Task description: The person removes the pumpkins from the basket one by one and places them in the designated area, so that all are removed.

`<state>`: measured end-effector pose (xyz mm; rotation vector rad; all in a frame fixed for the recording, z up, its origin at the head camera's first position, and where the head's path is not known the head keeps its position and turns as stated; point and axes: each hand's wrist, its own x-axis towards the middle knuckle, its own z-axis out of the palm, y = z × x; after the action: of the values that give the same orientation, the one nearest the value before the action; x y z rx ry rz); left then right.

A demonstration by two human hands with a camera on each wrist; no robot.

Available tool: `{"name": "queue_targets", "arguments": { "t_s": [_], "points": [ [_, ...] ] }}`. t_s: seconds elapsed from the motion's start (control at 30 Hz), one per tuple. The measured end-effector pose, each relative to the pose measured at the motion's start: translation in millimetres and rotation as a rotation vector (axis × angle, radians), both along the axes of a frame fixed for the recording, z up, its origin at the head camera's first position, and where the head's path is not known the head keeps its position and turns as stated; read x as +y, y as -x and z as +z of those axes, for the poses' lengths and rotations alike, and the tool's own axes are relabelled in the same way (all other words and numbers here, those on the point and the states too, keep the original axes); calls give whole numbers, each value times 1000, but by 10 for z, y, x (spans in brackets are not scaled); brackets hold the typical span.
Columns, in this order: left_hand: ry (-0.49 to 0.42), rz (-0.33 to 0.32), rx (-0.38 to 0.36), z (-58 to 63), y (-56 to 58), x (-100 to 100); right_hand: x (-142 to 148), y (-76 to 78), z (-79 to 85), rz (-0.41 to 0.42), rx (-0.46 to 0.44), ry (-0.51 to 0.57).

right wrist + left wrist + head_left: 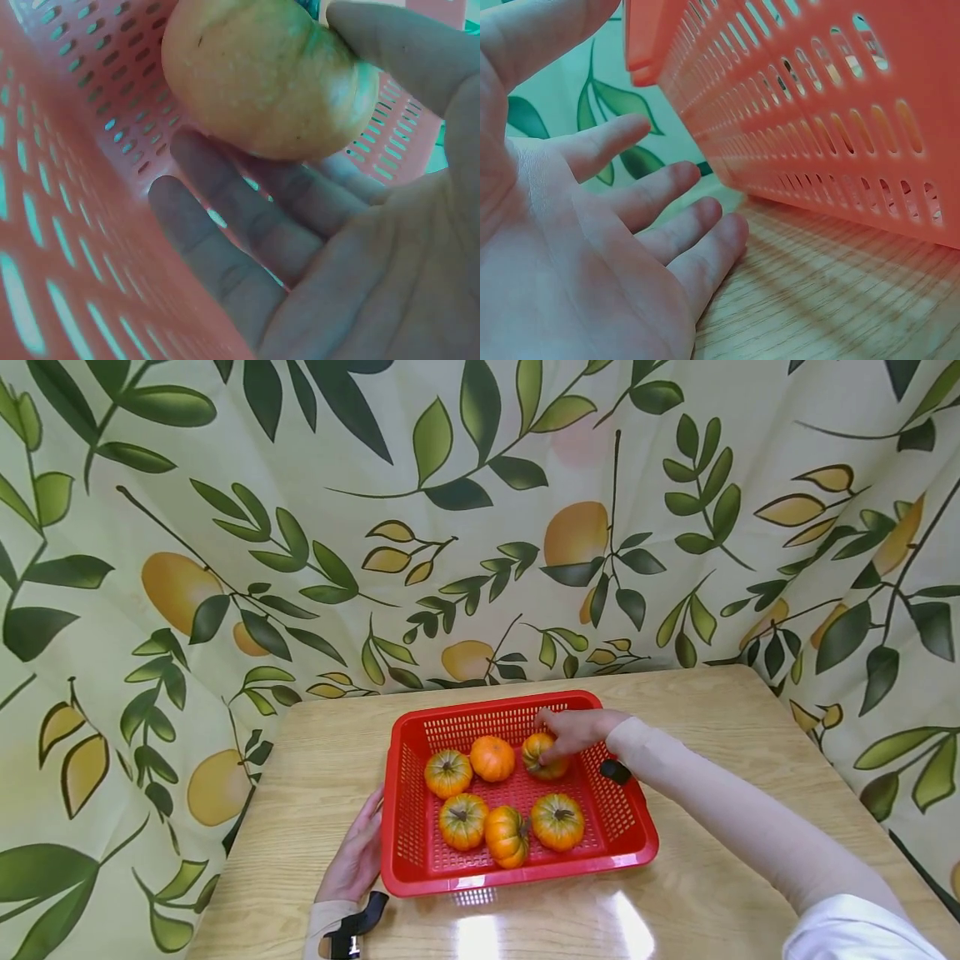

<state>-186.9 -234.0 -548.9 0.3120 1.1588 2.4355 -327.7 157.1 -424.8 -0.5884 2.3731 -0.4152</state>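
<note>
Pumpkin [535, 752], ribbed, rounded, grasped by right grip [576, 732]; left grip [356, 855] relaxed beside perforated basket [517, 875].

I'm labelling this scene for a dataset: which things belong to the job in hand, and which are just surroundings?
Part of the job:
- red basket
- six pumpkins inside
- right hand, around the back-right pumpkin
- left hand, beside the basket

Just surroundings:
- wooden table
- patterned cloth
- black wrist gear
</note>
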Motion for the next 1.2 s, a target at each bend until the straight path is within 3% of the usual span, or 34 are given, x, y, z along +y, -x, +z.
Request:
{"name": "queue_targets", "arguments": {
  "t_s": [0.27,0.67,0.97,1.2],
  "points": [
    [-33,-11,22,7,-15,-20,-23,13,9,85,56,-43],
    [40,35,-46,29,-16,-2,-118,-125,-6,54,-47,-35],
    [10,-37,24,8,-17,7,-205,-253,-75,103,21,-108],
    [23,-107,64,21,-64,13,-222,-252,-116,83,37,-86]
  ]
}}
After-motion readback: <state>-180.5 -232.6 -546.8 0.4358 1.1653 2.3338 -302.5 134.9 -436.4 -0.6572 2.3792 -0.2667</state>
